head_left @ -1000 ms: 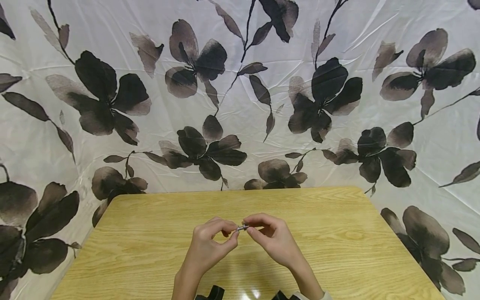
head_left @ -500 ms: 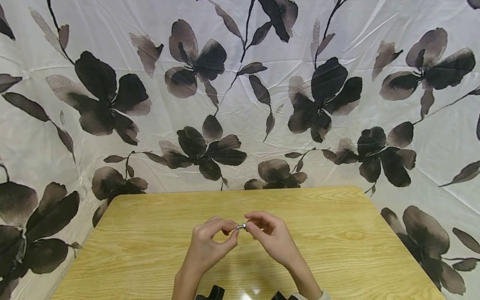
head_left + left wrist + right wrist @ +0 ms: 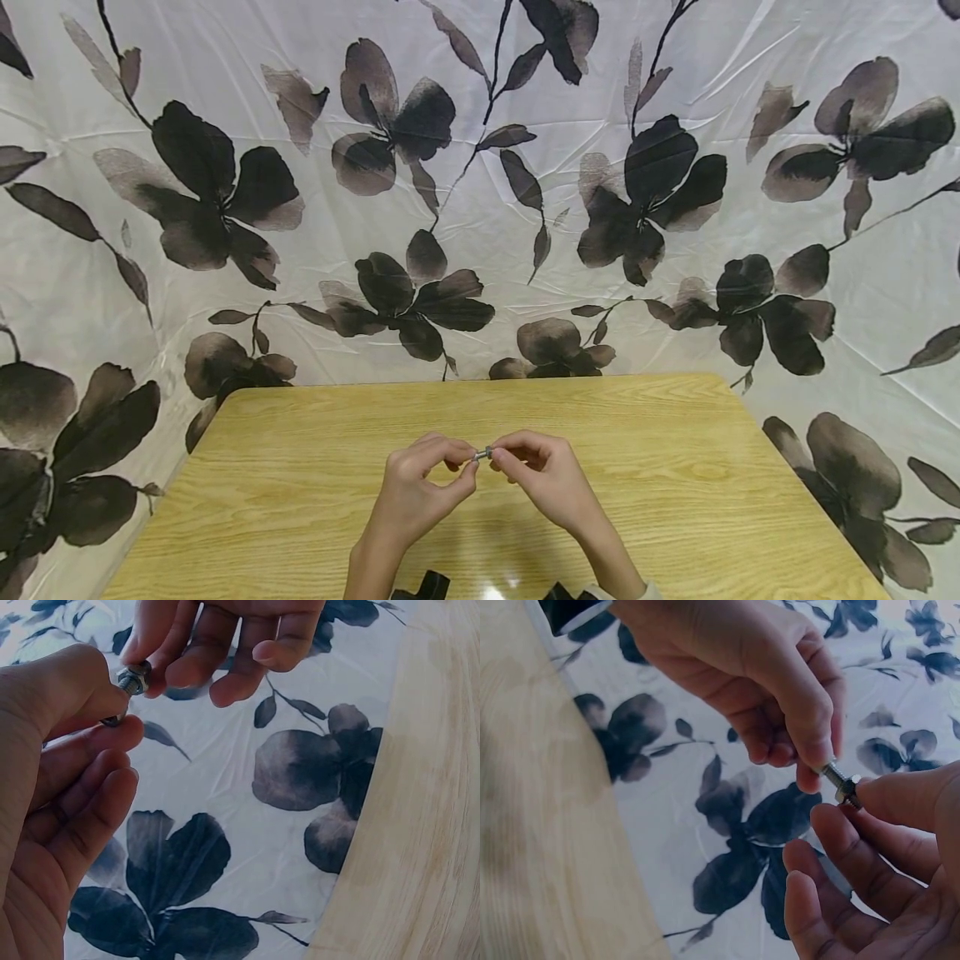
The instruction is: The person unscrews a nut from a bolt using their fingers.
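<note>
Over the table, a small metal bolt (image 3: pixel 481 455) is held between both hands, with a hex nut (image 3: pixel 847 789) sitting around its thread. My left hand (image 3: pixel 422 479) pinches one end of the bolt between thumb and index finger; in the left wrist view part of the bolt's head (image 3: pixel 112 720) peeks out below the thumb. My right hand (image 3: pixel 546 477) has its thumb and index finger at the nut, pinching it near the bolt's other end. The remaining right fingers are loosely bent and free of the bolt. The fingertips partly cover both metal pieces.
Beneath the hands lies a wood-grain table (image 3: pixel 315 517) with rounded far corners. A white cloth (image 3: pixel 525 325) with dark flowers hangs behind it and at both sides. Black wrist-worn gear (image 3: pixel 431 585) shows at the bottom edge.
Half a second ago the right index finger was lifted away from the nut, baring it; now it is back against the nut with the thumb. The left hand has stayed put.
</note>
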### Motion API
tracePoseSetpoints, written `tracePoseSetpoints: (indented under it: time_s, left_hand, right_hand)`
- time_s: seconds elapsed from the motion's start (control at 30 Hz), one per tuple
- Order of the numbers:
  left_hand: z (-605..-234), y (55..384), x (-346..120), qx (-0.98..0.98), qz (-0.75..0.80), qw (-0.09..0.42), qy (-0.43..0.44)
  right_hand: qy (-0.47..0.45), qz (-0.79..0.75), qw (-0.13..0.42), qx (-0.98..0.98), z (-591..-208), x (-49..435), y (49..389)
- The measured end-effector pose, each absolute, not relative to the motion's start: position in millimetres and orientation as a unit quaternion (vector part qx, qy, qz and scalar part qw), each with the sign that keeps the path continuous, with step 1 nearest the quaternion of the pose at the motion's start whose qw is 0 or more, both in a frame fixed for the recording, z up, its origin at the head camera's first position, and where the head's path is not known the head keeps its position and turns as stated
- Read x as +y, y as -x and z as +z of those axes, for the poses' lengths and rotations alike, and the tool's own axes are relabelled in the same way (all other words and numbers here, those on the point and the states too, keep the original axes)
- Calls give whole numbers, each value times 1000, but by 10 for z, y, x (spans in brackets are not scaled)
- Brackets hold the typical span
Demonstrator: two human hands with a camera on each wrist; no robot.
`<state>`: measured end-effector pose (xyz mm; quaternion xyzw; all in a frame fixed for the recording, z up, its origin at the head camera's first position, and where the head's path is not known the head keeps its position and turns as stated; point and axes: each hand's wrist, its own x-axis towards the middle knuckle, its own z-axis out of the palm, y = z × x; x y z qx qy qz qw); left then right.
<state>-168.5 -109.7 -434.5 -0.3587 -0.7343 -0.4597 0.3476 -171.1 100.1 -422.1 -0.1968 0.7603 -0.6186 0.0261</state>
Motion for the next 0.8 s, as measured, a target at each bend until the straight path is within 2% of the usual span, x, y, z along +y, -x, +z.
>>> tracePoseSetpoints:
  time_s: [0.37, 0.63, 0.8]
  left_hand:
    - [-4343, 1683, -1101, -734, -464, 338, 363]
    - [-4349, 1680, -1096, -735, -460, 341, 363]
    - [-4354, 1682, -1101, -741, -456, 338, 358]
  right_hand:
    - [234, -624, 8, 746, -4208, 1017, 1699]
    - [225, -621, 8, 751, -4231, 1008, 1698]
    - [238, -627, -12, 741, -4224, 997, 1700]
